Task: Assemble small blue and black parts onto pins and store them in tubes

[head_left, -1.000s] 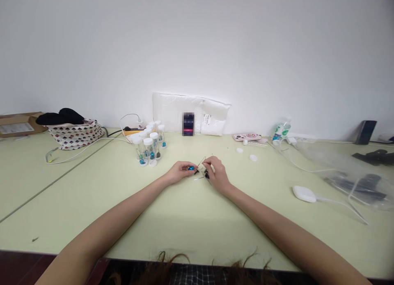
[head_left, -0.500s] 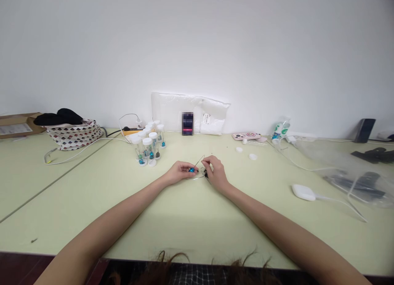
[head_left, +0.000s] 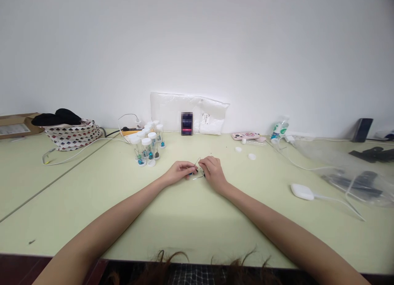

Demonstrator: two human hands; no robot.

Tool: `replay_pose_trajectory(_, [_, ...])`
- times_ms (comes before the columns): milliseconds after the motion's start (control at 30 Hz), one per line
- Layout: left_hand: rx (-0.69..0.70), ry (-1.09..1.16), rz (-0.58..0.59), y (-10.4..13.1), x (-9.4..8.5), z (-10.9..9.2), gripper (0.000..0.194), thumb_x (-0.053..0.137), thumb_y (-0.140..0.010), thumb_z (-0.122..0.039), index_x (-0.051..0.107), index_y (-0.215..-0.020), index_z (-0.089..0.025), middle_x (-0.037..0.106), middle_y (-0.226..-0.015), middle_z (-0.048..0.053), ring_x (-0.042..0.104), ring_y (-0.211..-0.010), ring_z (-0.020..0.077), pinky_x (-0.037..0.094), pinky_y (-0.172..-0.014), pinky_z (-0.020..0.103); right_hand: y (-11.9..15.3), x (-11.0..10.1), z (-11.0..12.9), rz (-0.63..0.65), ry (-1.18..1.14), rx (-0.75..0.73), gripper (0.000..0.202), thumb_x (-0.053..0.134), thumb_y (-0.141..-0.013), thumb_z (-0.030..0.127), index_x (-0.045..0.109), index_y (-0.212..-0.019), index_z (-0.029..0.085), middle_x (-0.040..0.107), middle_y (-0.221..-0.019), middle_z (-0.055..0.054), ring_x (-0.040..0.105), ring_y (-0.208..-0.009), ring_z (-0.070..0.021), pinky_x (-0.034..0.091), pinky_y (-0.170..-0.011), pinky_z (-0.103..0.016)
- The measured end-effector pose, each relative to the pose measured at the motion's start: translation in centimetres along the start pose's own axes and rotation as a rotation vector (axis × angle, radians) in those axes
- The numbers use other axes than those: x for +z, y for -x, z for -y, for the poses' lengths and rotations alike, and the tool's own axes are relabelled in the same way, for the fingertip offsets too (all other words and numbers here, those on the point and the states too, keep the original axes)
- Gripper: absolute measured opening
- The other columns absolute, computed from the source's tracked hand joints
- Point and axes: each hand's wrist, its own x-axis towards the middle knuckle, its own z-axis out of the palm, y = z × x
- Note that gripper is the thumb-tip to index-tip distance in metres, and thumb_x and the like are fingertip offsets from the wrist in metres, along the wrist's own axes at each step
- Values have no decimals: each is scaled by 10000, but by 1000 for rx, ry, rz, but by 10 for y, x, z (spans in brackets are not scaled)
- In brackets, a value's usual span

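My left hand (head_left: 179, 172) is closed on a small blue bead (head_left: 190, 174), most of it covered by the fingers. A thin bent wire (head_left: 197, 162) rises from between my hands. The fingertips of my right hand (head_left: 214, 173) pinch this wire near its upper end. Under the right fingers is a small dark piece, mostly hidden, and a thin clear or metallic strip (head_left: 197, 178) lies just below the fingertips. My two hands are close together, slightly apart, over the pale green table (head_left: 184, 219).
Several white-capped clear tubes (head_left: 146, 147) holding coloured beads stand left of my hands. Behind are a propped phone (head_left: 186, 124) and a plastic packet (head_left: 210, 118). Two white caps (head_left: 251, 157), a bottle (head_left: 280, 129) and a white charger (head_left: 302, 191) lie or stand to the right.
My right hand has shifted slightly left, nearer my left hand. The wire's upper end has moved a little left and down. The blue bead is now more covered by the left fingers.
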Motion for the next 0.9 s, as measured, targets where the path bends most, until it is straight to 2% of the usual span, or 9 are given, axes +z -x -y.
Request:
replay_pose_trajectory(100, [16, 43, -12, -1, 2, -1, 300, 502, -763, -411, 598, -840, -138, 626, -848, 75, 510, -592, 86, 397, -533, 206, -2, 0, 1, 13, -25, 2, 227, 313, -895, 244, 523, -977, 218, 550, -871, -56, 489, -844, -184, 317, -785, -334])
replay_pose_trajectory(200, [24, 105, -49, -3, 1, 1, 291, 486, -778, -409, 568, -833, -136, 622, -850, 72, 472, -543, 63, 360, -502, 192, -7, -3, -10, -26, -53, 58, 279, 297, -893, 225, 429, -1138, 227, 553, -939, -62, 496, -882, -187, 336, -793, -340])
replay_pose_trajectory(300, [22, 158, -121, -5, -1, 6, 286, 487, -780, -407, 555, -827, -133, 619, -863, 75, 439, -513, 50, 339, -494, 193, -10, -9, -44, -79, 36, 185, 338, 330, -857, 175, 385, -1188, 216, 528, -1033, -83, 484, -946, -210, 344, -809, -374])
replay_pose_trajectory(433, [8, 240, -183, -8, -5, 12, 281, 501, -772, -408, 546, -812, -134, 617, -846, 76, 430, -507, 49, 328, -489, 194, -11, -17, -101, 76, 231, 450, 420, 444, -757, 124, 429, -1174, 175, 445, -1182, -127, 415, -1068, -266, 345, -828, -411])
replay_pose_trajectory(500, [-3, 260, -194, -9, -6, 15, 282, 514, -765, -408, 544, -820, -133, 618, -848, 82, 452, -525, 57, 331, -496, 198, -13, -17, -119, 115, 236, 473, 404, 464, -753, 143, 457, -1157, 162, 493, -1127, -128, 457, -1016, -253, 361, -816, -394])
replay_pose_trajectory(633, [-32, 287, -203, -10, -7, 17, 285, 533, -752, -409, 545, -834, -136, 617, -847, 81, 483, -545, 66, 345, -518, 206, -24, -8, -127, 165, 228, 446, 335, 494, -750, 172, 535, -1082, 185, 568, -1007, -77, 493, -955, -209, 373, -806, -331])
replay_pose_trajectory(767, [-47, 326, -195, -10, -8, 16, 285, 545, -745, -405, 546, -843, -137, 613, -856, 80, 503, -568, 75, 357, -536, 215, -36, 3, -127, 169, 250, 457, 291, 486, -759, 194, 564, -1039, 209, 583, -949, -52, 498, -930, -202, 372, -799, -323])
replay_pose_trajectory(833, [-52, 336, -194, -9, -8, 15, 284, 547, -743, -404, 548, -844, -138, 612, -859, 80, 510, -578, 79, 363, -544, 219, -38, 5, -131, 158, 275, 474, 303, 466, -768, 191, 550, -1059, 208, 574, -973, -63, 490, -950, -213, 370, -805, -334])
replay_pose_trajectory(900, [-56, 342, -195, -9, -8, 15, 284, 551, -741, -404, 550, -845, -140, 612, -858, 78, 512, -583, 80, 366, -548, 220, -40, 6, -137, 135, 311, 491, 343, 443, -785, 199, 504, -1122, 191, 519, -1098, -95, 441, -1040, -238, 344, -852, -358])
